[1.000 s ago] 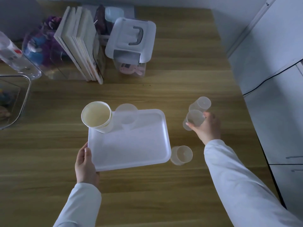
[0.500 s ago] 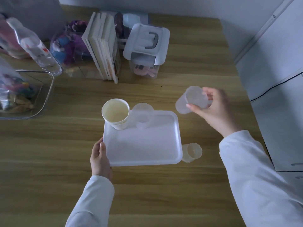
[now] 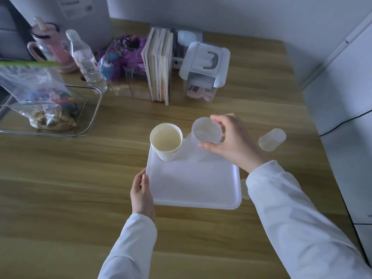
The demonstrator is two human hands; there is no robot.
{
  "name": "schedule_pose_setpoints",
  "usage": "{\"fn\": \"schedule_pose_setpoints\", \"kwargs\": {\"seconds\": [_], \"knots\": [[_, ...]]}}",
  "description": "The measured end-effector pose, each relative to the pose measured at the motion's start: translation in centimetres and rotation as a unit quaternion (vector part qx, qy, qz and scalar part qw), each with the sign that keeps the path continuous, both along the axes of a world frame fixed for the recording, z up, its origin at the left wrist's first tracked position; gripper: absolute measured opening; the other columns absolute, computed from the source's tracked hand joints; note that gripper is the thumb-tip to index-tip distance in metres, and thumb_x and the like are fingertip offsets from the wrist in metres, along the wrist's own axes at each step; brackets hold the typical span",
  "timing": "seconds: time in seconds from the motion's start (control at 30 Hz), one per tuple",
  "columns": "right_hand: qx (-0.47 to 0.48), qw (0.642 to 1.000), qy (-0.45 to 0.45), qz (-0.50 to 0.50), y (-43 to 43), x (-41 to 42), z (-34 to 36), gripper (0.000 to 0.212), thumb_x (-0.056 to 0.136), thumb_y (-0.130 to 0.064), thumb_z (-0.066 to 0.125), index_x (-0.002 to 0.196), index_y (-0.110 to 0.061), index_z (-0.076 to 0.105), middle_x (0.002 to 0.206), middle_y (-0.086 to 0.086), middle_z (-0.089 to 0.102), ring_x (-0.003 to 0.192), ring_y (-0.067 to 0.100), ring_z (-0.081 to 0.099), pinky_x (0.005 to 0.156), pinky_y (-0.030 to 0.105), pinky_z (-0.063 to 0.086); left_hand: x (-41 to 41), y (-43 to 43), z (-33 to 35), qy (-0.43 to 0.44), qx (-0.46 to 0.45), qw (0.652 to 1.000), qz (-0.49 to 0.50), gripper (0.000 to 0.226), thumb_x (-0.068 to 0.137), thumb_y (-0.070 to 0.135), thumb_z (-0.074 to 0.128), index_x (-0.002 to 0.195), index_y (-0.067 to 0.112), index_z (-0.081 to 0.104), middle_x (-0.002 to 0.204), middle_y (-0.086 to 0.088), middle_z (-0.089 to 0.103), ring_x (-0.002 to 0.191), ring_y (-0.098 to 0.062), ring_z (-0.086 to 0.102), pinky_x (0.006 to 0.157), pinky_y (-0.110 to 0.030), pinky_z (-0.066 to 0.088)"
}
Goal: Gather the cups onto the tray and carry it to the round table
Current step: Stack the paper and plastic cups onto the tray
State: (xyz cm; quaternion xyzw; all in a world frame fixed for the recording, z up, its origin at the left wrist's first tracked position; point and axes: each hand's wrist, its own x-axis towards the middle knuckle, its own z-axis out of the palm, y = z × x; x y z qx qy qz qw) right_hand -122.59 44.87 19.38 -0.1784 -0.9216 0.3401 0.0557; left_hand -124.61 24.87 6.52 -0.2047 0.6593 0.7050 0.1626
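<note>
Surface [image 3: 60,178]: wood-grain planks, running left to right.
Wall [image 3: 231,15]: plain, pale grey, behind the surface.
Cabinet [image 3: 346,81]: white panels at right, a dark cable [image 3: 346,121] across them.
Light: dim, cool, even.

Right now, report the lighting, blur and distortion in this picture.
Head view: dim, cool, flat light with faint shadows; wide-angle bending curves the table edges; the translucent cup in the right hand nearly blends with the white tray; the lying cup looks soft.
</note>
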Motion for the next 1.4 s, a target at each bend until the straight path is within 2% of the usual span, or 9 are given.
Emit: {"fn": "schedule_pose_setpoints", "kwargs": {"seconds": [0.23, 0.4, 0.53, 0.7, 0.8, 1.0, 1.2, 1.33, 1.4], "knots": [[0.006, 1.0, -0.026, 0.012, -2.0, -0.5, -1.9, 0.076, 0.067, -0.03, 0.077, 0.131, -0.009, 0.042, 0.126, 0.011, 0.045, 0.122, 0.021, 0.04, 0.098, 0.017, 0.025, -0.1, -1.3, 0.5, -0.002, 0.009, 1.0, 0.004, 0.027, 0.096, 0.021, 0.04, 0.094, 0.034, 0.063, 0.122, -0.013, 0.063, 0.118, -0.034, 0.056, 0.104, -0.053, 0.042], [-0.017, 1.0, -0.016, 0.002, -2.9, -0.7, -2.9, 0.078, 0.067, -0.027, 0.078, 0.134, -0.011, 0.039, 0.127, 0.011, 0.044, 0.123, 0.022, 0.038, 0.103, 0.03, 0.035, -0.5, -1.7, 0.9, -0.005, 0.005, 1.0, 0.006, 0.027, 0.096, 0.021, 0.04, 0.091, 0.035, 0.062, 0.112, -0.007, 0.063, 0.109, -0.028, 0.058, 0.102, -0.05, 0.044], [-0.053, 0.999, -0.001, -0.005, -3.1, -0.7, -3.3, 0.079, 0.068, -0.025, 0.078, 0.134, -0.011, 0.038, 0.13, 0.009, 0.043, 0.124, 0.021, 0.04, 0.104, 0.033, 0.037, -0.6, -1.9, 1.0, -0.005, 0.007, 1.0, 0.001, 0.025, 0.096, 0.02, 0.04, 0.094, 0.032, 0.062, 0.113, -0.008, 0.063, 0.105, -0.025, 0.057, 0.1, -0.048, 0.044], [-0.174, 0.98, 0.021, -0.097, -2.7, 0.2, -3.9, 0.062, 0.078, -0.033, 0.067, 0.131, -0.016, 0.042, 0.132, 0.002, 0.047, 0.117, 0.012, 0.047, 0.091, 0.021, 0.045, -0.6, -1.8, 0.8, -0.004, 0.008, 1.0, -0.002, 0.023, 0.096, 0.02, 0.04, 0.099, 0.029, 0.061, 0.113, -0.006, 0.062, 0.105, -0.023, 0.056, 0.1, -0.044, 0.043], [-0.259, 0.948, 0.017, -0.182, -2.4, 0.9, -4.7, 0.05, 0.083, -0.037, 0.06, 0.126, -0.013, 0.048, 0.129, 0.003, 0.053, 0.112, 0.014, 0.053, 0.101, 0.036, 0.045, -0.6, -1.6, 0.8, -0.005, 0.006, 1.0, -0.006, 0.024, 0.096, 0.02, 0.04, 0.094, 0.032, 0.061, 0.113, -0.005, 0.062, 0.107, -0.024, 0.056, 0.101, -0.045, 0.043], [-0.354, 0.909, 0.02, -0.221, -3.1, 1.3, -6.0, 0.037, 0.088, -0.036, 0.052, 0.115, -0.012, 0.053, 0.099, -0.011, 0.056, 0.091, 0.011, 0.059, 0.089, 0.028, 0.048, -0.2, -0.9, 0.6, -0.009, -0.002, 1.0, -0.017, 0.023, 0.096, 0.021, 0.04, 0.098, 0.03, 0.061, 0.115, -0.006, 0.062, 0.115, -0.028, 0.056, 0.104, -0.047, 0.042], [-0.371, 0.903, 0.02, -0.217, -3.2, 1.3, -7.0, 0.027, 0.087, -0.039, 0.052, 0.106, -0.02, 0.049, 0.093, -0.016, 0.054, 0.089, 0.017, 0.061, 0.094, 0.03, 0.045, 0.2, -0.6, 0.6, -0.012, -0.01, 1.0, -0.022, 0.025, 0.096, 0.023, 0.04, 0.093, 0.035, 0.062, 0.113, -0.005, 0.063, 0.109, -0.027, 0.057, 0.102, -0.05, 0.043], [-0.366, 0.903, 0.034, -0.223, -1.8, 2.4, -6.5, 0.034, 0.086, -0.034, 0.057, 0.113, -0.015, 0.053, 0.101, -0.006, 0.058, 0.095, 0.016, 0.059, 0.098, 0.036, 0.047, 0.2, -0.6, 0.4, -0.013, -0.013, 1.0, -0.019, 0.022, 0.096, 0.023, 0.041, 0.097, 0.032, 0.061, 0.113, -0.005, 0.062, 0.109, -0.026, 0.056, 0.102, -0.047, 0.043], [-0.32, 0.916, 0.048, -0.236, 0.5, 4.1, -6.2, 0.043, 0.084, -0.035, 0.059, 0.12, -0.014, 0.051, 0.112, -0.002, 0.058, 0.103, 0.014, 0.058, 0.093, 0.026, 0.048, 0.2, -0.5, 0.3, -0.013, -0.015, 1.0, -0.016, 0.022, 0.096, 0.023, 0.041, 0.099, 0.032, 0.06, 0.113, -0.004, 0.061, 0.106, -0.023, 0.056, 0.101, -0.045, 0.043]]}}
